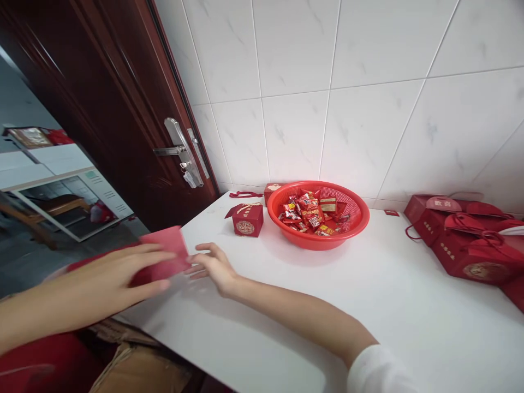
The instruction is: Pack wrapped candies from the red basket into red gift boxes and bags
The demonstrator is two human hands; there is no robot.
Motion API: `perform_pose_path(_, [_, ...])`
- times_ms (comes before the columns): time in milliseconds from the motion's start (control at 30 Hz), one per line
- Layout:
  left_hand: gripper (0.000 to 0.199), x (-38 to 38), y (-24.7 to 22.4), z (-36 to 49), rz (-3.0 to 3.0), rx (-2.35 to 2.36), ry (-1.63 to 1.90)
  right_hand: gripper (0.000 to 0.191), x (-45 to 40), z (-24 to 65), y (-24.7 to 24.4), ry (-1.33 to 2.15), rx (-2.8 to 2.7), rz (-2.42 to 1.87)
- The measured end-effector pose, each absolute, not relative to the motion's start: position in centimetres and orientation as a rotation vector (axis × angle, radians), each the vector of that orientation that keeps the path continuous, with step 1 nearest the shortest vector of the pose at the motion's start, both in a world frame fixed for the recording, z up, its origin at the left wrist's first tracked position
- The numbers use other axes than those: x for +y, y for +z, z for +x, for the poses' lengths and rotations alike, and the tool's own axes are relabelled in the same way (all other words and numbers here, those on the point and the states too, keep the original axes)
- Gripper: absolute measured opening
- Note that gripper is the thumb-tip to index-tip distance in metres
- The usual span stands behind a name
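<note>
My left hand [139, 267] reaches in from the left, slightly blurred, with its fingers and thumb around a red cardboard box [174, 265]. A paler pink panel of the box rises above my fingers; its far side is partly hidden by the hand. Close against the box's right edge is my right hand [215, 267], palm turned left and fingers apart, its fingertips at the cardboard. A small dark red gift box [248, 220] with gold print stands on the white table beyond my hands.
A red plastic basket [327, 243] holds several wrapped snacks [311, 210]. Red gift boxes [470, 251] with cord handles are grouped at the right. A red ribbon [245, 194] lies near the wall. Below the table's left edge is an open brown carton [139, 368]; a dark door [123, 103] stands behind.
</note>
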State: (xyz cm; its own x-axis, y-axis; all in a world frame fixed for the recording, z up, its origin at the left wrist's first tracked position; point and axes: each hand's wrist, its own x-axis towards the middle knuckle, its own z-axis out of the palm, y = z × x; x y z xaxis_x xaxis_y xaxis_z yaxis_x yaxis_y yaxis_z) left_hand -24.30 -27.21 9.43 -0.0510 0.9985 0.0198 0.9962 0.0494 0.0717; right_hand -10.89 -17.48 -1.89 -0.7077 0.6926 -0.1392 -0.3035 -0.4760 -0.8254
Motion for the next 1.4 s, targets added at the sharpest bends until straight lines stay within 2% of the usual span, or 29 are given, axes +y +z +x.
perform_pose_path(133, [0.052,-23.1,8.7,-19.8,2.168,1.946,0.140,0.038,-15.4,-5.2,-4.0,1.951,-1.230,-0.736])
perform_pose_path(267, [0.050,-19.5,8.6,-19.3,2.093,2.078,0.431,0.034,-14.2,-0.3,-6.4,1.758,-1.304,-0.853])
perform_pose_path(367, [0.053,-16.7,7.9,-20.0,2.067,2.140,0.466,0.034,-14.1,2.6,-7.6,1.688,-1.333,-0.884])
perform_pose_path(467, [0.067,-14.0,6.4,-19.9,2.058,2.176,0.209,0.034,-14.3,4.3,-7.7,1.619,-1.420,-0.920])
perform_pose_path(533, [0.069,-12.4,5.4,-19.5,1.932,2.226,-0.076,0.033,-14.5,4.9,-7.4,1.579,-1.480,-0.935])
perform_pose_path(633, [0.049,-10.8,4.0,-19.1,1.705,2.228,-0.359,0.031,-14.7,5.4,-6.7,1.525,-1.540,-0.947])
perform_pose_path(700, [0.034,-10.2,3.3,-19.2,1.625,2.209,-0.411,0.028,-14.8,5.6,-6.1,1.484,-1.581,-0.947])
perform_pose_path(767, [0.029,-9.9,3.0,-19.3,1.581,2.179,-0.425,0.024,-14.7,6.0,-5.4,1.431,-1.622,-0.925])
perform_pose_path(900, [0.024,-9.5,4.6,-19.3,1.564,2.053,-0.372,0.016,-14.1,7.6,-3.0,1.258,-1.693,-0.782])
perform_pose_path(1033, [0.025,-9.3,8.2,-18.3,1.640,1.784,-0.121,0.011,-12.9,10.0,-0.1,1.044,-1.692,-0.691])
perform_pose_path(1200, [0.030,-9.9,11.4,-14.5,1.840,1.467,-0.051,0.015,-11.7,12.0,1.1,0.990,-1.758,-0.780])
perform_pose_path(1400, [0.034,-10.6,11.2,-11.3,2.038,1.343,0.026,0.022,-10.2,14.3,1.6,0.956,-1.867,-0.827])
